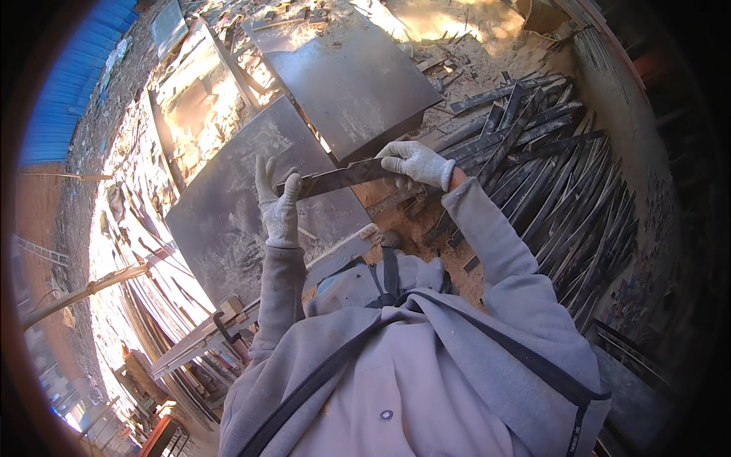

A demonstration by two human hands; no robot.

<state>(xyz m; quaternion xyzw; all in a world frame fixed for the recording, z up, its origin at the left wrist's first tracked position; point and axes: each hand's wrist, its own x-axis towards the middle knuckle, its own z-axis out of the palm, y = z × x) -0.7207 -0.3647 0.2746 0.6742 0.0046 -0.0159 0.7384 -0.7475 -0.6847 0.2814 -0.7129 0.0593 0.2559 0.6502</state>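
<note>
A long, narrow dark strip of wood board [343,180] spans the gap between my two gloved hands, its right end slightly higher. My right hand [417,164] closes round the right end, fingers folded over it. At the other end my left hand [279,204] grips the strip by the thumb, with some fingers pointing upward. Both gloves are pale and dusty. Below the strip lies a large dark panel [228,206] with pale scuffs. Another dark sheet, a smooth stacked panel [350,84], lies just beyond it.
To the right, a big heap of dark strips [548,164] spreads over the sandy ground. More strips [145,259] lie sunlit at the left, crossed by a wooden pole [87,292]. A blue corrugated sheet wall [72,87] stands far left. Scraps litter the far ground.
</note>
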